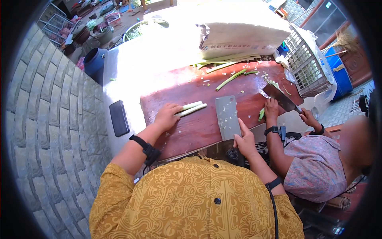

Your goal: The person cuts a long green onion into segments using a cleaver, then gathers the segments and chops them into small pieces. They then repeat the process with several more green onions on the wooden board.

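My left hand (pixel 167 116) is closed over the ends of a pair of pale green-white scallion stalks (pixel 193 110), which lie on a reddish wooden board (pixel 187 133). In my right hand (pixel 246 140) is a cleaver (pixel 226 117), gripped by its handle. Its broad grey blade is turned face up, with small chopped bits stuck to it, and sits to the right of the stalks, apart from them. Beyond the blade lies a longer green scallion (pixel 230 79). My palm hides the left ends of the stalks.
At right a co-worker's hand holds a second cleaver (pixel 281 98), the other hand close by its blade. A printed white sack (pixel 242 40) stands behind more scallions. A plastic crate (pixel 304 63) stands at right; a black phone (pixel 119 118) lies left, near the brick wall (pixel 51 131).
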A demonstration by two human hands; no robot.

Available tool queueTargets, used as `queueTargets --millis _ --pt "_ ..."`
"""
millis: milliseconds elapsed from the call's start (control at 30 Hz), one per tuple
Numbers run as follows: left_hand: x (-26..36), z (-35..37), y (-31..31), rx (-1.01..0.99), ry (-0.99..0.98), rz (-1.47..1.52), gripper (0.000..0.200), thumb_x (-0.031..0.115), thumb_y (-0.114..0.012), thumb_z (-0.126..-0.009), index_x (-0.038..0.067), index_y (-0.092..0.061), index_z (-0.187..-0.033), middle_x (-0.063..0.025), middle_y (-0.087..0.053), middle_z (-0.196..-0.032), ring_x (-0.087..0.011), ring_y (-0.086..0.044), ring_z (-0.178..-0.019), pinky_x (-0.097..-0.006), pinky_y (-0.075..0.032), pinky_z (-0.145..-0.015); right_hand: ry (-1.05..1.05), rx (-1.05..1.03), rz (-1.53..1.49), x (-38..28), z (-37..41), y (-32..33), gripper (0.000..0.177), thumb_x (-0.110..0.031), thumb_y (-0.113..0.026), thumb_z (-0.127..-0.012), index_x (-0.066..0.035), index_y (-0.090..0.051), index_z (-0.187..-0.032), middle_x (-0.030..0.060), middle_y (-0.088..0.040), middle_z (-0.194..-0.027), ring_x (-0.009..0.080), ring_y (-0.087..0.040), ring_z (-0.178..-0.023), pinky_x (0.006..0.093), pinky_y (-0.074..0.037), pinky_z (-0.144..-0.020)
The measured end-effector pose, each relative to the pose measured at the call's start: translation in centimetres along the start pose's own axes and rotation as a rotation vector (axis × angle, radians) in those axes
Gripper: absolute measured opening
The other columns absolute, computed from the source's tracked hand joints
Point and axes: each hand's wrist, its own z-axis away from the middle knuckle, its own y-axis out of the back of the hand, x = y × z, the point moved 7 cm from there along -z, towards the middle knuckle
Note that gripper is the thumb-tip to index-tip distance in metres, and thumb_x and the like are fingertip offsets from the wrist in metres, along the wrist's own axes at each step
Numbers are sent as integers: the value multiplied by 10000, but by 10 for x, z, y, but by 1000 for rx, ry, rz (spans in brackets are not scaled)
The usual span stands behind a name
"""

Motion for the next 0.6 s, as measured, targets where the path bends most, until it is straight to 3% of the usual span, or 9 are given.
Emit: queueTargets --millis 133,333,467,600 --pt "2 16 16 30 -64 -36 396 165 -720 -714 95 -641 -1096 -96 -594 -1158 -297 -524 -1091 -394 -432 -936 -55 -64 -68 5 -10 -17 642 98 -470 -825 33 -268 -1431 110 -623 -994 90 -521 -514 238 -437 -474" --pt "17 1 -2 253 -6 -89 409 273 -718 -742 90 -641 -1100 -116 -579 -1182 -305 -517 -1109 -423 -414 -945 -83 -92 -86 25 -32 -30 637 98 -485 -830 65 -253 -1422 129 -619 -1062 93 -532 -513 229 -438 -463" --pt "17 -5 -22 175 71 -110 405 249 -738 -729 82 -642 -1084 -105 -590 -1138 -296 -511 -1090 -404 -411 -944 -88 -97 -118 31 -37 -34 641 103 -488 -831 64 -246 -1424 121 -619 -1051 94 -534 -514 225 -441 -459" --pt "19 -5 -28 196 18 -83 367 213 -729 -733 93 -645 -1069 -89 -581 -1106 -287 -509 -1072 -403 -414 -934 -101 -123 -141 36 -39 -37 648 105 -488 -832 60 -238 -1428 113 -615 -1030 98 -533 -513 225 -444 -458"
